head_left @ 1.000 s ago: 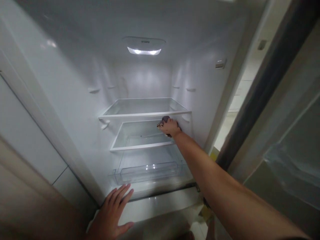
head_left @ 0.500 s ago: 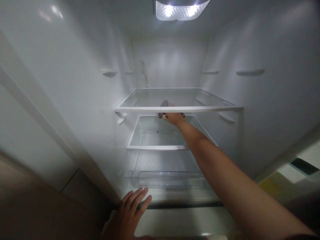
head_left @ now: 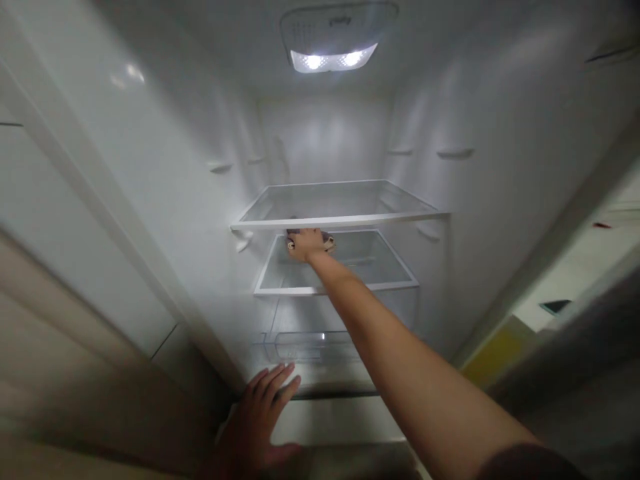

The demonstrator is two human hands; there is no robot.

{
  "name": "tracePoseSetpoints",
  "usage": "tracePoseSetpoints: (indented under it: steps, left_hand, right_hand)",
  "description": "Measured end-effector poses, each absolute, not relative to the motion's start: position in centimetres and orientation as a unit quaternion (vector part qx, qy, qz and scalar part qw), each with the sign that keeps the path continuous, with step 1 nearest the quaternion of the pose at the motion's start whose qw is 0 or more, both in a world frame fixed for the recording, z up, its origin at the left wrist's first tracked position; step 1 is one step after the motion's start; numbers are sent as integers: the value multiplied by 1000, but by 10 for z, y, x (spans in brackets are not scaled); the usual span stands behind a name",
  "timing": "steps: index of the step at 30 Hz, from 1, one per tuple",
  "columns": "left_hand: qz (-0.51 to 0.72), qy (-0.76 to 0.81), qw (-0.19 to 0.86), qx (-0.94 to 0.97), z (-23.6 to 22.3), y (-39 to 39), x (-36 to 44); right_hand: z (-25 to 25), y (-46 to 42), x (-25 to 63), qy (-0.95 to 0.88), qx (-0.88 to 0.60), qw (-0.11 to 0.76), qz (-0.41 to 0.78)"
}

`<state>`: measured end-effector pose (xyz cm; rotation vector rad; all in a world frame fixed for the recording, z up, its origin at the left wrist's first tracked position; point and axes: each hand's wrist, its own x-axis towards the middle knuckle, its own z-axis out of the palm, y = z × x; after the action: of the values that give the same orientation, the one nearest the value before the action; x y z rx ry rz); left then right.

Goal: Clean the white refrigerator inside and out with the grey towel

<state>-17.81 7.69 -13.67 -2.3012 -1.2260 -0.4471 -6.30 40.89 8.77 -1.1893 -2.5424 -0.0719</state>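
Observation:
Inside an open refrigerator, my right hand reaches in between two glass shelves. Its fingers are closed on a folded dark cloth with pale edges, partly covered by the hand and by the front rim of the upper shelf. Below the cloth lies the lower shelf, with a white rim; whether the cloth touches its glass I cannot tell. At the lower front of the refrigerator is my left hand, fingers apart and holding nothing. Whether it rests on the front edge is unclear.
A clear plastic drawer sits under the lower shelf. Small shelf supports stick out from both side walls. A lit lamp is set in the ceiling. Beyond the right edge, a yellow patch shows.
My right hand and the cloth have moved left and lower, towards the lower shelf's back left. The camera view has shifted and tilted slightly. My left hand stays almost where it was.

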Motion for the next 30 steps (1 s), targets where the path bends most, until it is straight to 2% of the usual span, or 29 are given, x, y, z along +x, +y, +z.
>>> tracePoseSetpoints:
  steps: [7,12,20,25,30]
  left_hand:
    - [-168,-454,258,-836,-142,75,-178]
    - [-166,-449,267,-837,-147,74,-178]
    - [-178,-448,265,-835,-146,76,-178]
    - [-186,-455,255,-833,-147,75,-177]
    - [-191,-459,251,-831,-141,75,-174]
  right_hand:
    - [97,343,-18,-907,-399,132,37]
    - [102,324,36,-888,-438,121,67]
    - [103,343,84,-818,-560,125,19]
    - [92,369,77,-815,-561,140,-41]
    - [88,409,42,-833,-536,127,-52]
